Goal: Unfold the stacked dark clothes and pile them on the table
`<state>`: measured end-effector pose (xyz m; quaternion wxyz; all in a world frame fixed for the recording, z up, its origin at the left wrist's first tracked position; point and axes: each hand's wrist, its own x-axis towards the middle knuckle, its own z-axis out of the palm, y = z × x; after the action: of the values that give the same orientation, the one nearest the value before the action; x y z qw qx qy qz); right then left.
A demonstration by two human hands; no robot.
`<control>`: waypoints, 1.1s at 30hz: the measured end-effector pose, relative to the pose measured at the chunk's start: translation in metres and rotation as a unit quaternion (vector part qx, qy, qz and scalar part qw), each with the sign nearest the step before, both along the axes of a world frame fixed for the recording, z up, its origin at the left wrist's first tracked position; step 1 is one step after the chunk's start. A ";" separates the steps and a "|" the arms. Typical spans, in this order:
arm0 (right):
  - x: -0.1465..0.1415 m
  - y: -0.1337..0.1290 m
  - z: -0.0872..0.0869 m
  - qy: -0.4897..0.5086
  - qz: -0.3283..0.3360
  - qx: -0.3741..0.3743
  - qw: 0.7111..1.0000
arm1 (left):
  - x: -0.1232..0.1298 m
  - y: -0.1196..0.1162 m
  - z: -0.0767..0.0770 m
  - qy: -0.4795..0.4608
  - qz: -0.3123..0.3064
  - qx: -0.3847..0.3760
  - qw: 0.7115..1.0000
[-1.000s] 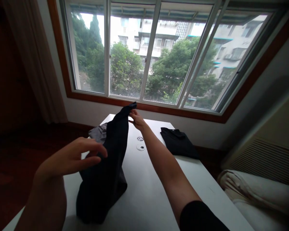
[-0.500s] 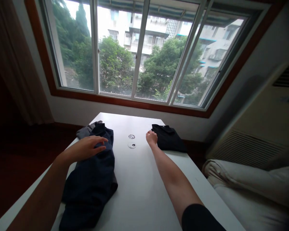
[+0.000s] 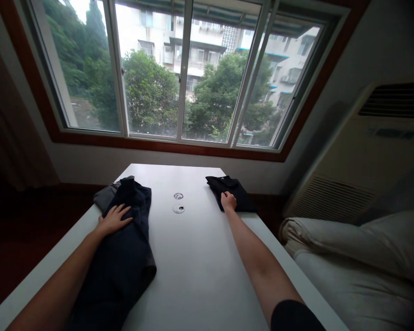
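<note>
Dark navy cloth (image 3: 124,257) lies lengthwise along the left side of a white table (image 3: 193,276). My left hand (image 3: 114,220) rests on it with the fingers spread flat. Grey cloth (image 3: 105,197) shows beside and partly under the navy one at the table's left edge. On the right, a folded black garment (image 3: 241,195) lies near the table's far corner. My right hand (image 3: 228,201) is at its near left part, fingers curled closed; whatever they may pinch is too small to make out.
Two round fittings (image 3: 178,208) sit in the tabletop between the cloths. A pale cushioned seat (image 3: 348,276) stands right of the table, with an air conditioner (image 3: 348,161) behind it. A window (image 3: 179,82) and wall are beyond the far edge.
My left hand has come down onto the navy cloth and its fingers have spread. My right hand has moved rightward over the black garment. The view has shifted a little to the right.
</note>
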<state>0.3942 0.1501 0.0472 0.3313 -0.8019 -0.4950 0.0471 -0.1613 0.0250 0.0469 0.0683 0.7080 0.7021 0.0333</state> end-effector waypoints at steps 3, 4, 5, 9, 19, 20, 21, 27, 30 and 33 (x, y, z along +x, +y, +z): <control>0.005 -0.007 0.010 0.011 -0.001 0.019 1.000 | -0.021 0.011 -0.017 0.032 0.021 -0.013 0.999; 0.005 -0.011 0.015 0.013 0.000 0.036 0.999 | -0.027 0.014 -0.017 0.036 0.026 -0.016 0.999; 0.004 -0.015 0.020 0.016 0.005 0.061 0.998 | -0.033 0.018 -0.016 0.037 0.035 -0.018 0.999; -0.013 -0.043 0.041 0.053 0.122 0.194 0.972 | -0.043 0.028 -0.002 0.031 0.075 -0.016 0.997; -0.095 -0.206 0.073 0.038 0.732 -0.034 0.679 | 0.055 0.013 0.046 -0.055 -0.114 0.159 0.979; -0.095 -0.214 0.079 0.013 0.767 -0.075 0.637 | 0.072 0.007 0.045 -0.084 -0.173 0.124 0.974; -0.092 -0.217 0.085 -0.006 0.778 -0.096 0.621 | 0.089 -0.001 0.042 -0.109 -0.229 0.089 0.963; -0.053 -0.152 0.082 0.036 0.540 -0.034 0.840 | 0.174 -0.065 0.025 -0.094 -0.320 -0.018 0.943; -0.041 -0.111 0.058 -0.014 0.399 -0.064 0.915 | 0.202 -0.101 0.037 -0.088 -0.353 -0.024 0.931; -0.053 -0.091 0.037 -0.039 0.345 -0.107 0.932 | 0.222 -0.137 0.057 -0.129 -0.447 -0.069 0.882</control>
<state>0.3411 0.0589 0.0838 0.1873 -0.6133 -0.7460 0.1798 0.0610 -0.1124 0.1036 0.2145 0.9297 0.2964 0.0418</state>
